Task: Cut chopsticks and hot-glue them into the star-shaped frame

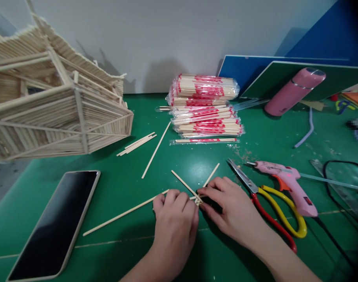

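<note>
Several thin wooden chopsticks cross and meet at a small joint in front of me. My right hand pinches them near this joint with thumb and fingers. My left hand is closed, palm down, just left of the joint, its curled fingers around a stick whose short end shows between the hands. Most of that stick is hidden. A long chopstick slants from the lower left up to the left hand's knuckles. Another loose chopstick lies farther back.
A chopstick-built model house stands left, above a phone. Wrapped chopstick bundles are stacked at the back beside cut sticks. To the right lie scissors, a pink glue gun with cord, and a pink bottle.
</note>
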`<state>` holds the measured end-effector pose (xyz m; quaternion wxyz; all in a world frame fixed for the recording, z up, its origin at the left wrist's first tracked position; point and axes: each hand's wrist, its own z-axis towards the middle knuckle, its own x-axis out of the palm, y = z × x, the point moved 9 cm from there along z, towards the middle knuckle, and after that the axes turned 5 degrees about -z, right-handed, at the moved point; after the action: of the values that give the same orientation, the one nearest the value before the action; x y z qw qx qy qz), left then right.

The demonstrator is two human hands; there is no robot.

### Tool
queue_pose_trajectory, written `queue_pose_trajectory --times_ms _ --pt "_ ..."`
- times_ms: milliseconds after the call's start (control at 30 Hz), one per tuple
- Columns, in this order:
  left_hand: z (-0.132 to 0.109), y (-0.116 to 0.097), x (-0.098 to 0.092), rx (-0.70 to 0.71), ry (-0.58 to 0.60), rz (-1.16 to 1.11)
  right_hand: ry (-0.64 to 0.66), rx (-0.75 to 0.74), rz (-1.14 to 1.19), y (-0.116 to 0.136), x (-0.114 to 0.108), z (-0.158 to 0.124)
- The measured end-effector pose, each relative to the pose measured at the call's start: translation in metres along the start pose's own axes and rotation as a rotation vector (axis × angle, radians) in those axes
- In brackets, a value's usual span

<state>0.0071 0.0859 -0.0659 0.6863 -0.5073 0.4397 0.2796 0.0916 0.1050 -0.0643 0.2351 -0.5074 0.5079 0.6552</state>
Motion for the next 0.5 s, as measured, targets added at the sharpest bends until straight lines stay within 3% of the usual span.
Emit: queue_pose_trajectory --times_ms 500 --pt "0.0005 0.0028 0.0049 -0.014 0.054 -0.051 0.050 0.016 0.001 -0.0019 0.0067 0.0007"
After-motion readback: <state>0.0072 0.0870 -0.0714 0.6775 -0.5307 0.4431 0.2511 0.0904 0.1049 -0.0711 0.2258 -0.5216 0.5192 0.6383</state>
